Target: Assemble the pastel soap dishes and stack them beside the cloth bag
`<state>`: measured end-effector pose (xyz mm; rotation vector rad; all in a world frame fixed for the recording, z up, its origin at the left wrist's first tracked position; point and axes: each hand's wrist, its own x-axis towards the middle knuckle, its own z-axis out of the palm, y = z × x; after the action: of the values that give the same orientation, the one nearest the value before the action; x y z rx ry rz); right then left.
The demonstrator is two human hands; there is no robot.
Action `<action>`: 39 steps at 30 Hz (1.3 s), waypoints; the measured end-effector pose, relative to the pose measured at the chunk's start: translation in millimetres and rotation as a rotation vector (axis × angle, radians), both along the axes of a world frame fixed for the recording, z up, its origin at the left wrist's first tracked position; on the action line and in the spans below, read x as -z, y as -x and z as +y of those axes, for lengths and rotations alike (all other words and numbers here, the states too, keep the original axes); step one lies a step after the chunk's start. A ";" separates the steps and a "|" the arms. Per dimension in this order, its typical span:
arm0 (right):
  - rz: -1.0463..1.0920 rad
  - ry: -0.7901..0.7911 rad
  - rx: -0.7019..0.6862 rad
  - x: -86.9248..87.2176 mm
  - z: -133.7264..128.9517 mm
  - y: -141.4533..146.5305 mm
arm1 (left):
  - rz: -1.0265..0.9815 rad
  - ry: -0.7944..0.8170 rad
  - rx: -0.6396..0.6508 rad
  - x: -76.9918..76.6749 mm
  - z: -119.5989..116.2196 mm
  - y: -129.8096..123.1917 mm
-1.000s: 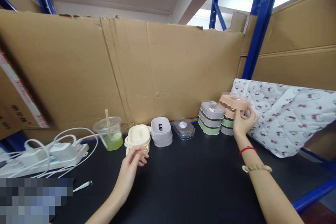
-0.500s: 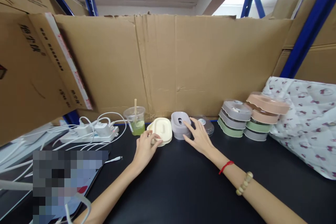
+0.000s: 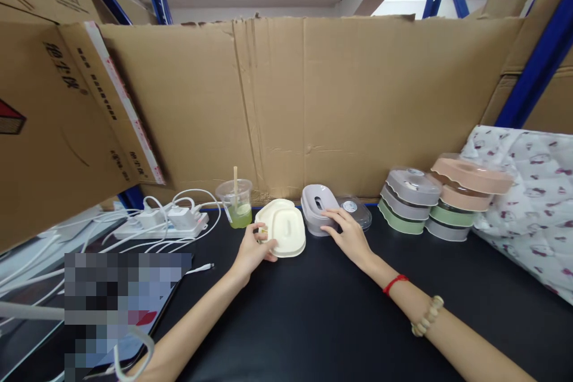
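Note:
A cream square lid (image 3: 290,231) with a raised middle sits shifted forward and to the right over a cream container (image 3: 265,215). My left hand (image 3: 254,250) has its thumb and fingers closed on the lid's left edge. To the right stands a grey-lilac container (image 3: 317,228) topped by a matching lid (image 3: 317,192) with a dark oval slot. That lid looks tilted, its back side higher. The thumb and fingers of my right hand (image 3: 351,239) grip its front right edge. Behind that hand lies a clear lid (image 3: 356,210) with a round label, partly covered.
A clear cup (image 3: 237,209) of green drink with a straw stands left of the containers. Stacked scalloped boxes (image 3: 405,212) are at the right, beside a patterned quilted cloth (image 3: 532,209). A power strip (image 3: 165,228) with white cables and a pixelated screen (image 3: 129,304) lie left.
The cream lid has slid forward and right off its container with my left hand. The grey-lilac lid has tipped under my right hand. The whole view has shifted slightly.

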<state>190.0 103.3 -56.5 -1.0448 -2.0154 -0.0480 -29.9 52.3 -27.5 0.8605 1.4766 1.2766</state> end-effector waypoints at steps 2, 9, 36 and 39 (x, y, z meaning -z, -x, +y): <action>0.040 0.020 -0.001 -0.1 -0.7 0.2 | -0.120 0.028 -0.039 -5.2 -2.2 -3.2; 0.090 -0.103 -0.003 -0.4 -0.9 4.1 | -0.398 0.026 0.188 -13.5 -13.7 -10.6; 0.820 0.665 -0.260 -16.7 -63.0 42.6 | -0.356 -0.197 0.275 -5.7 -28.8 -20.2; 0.822 0.762 -0.268 -20.8 -64.6 44.6 | -0.268 -0.188 0.344 0.6 -30.5 -23.6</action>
<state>145.4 38.8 -35.6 -0.9774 -1.3683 1.1745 -6.3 21.8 -28.2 0.9756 0.9618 1.2262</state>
